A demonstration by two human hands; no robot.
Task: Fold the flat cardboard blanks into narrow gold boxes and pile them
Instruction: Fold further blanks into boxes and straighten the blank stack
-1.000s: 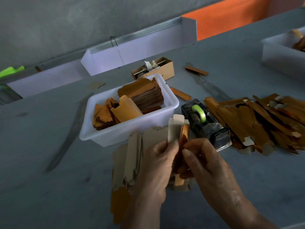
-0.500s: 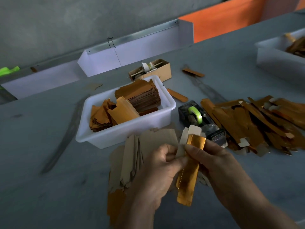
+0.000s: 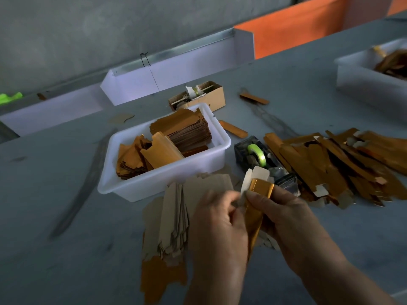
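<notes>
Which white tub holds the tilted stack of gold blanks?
The near white tub, beside the tape dispenser; the far-right tub shows only a dark jumble.

no readable text, labels or numbers anywhere, nothing legible on the boxes, tubs or tape dispenser, surfaces were plain
</notes>
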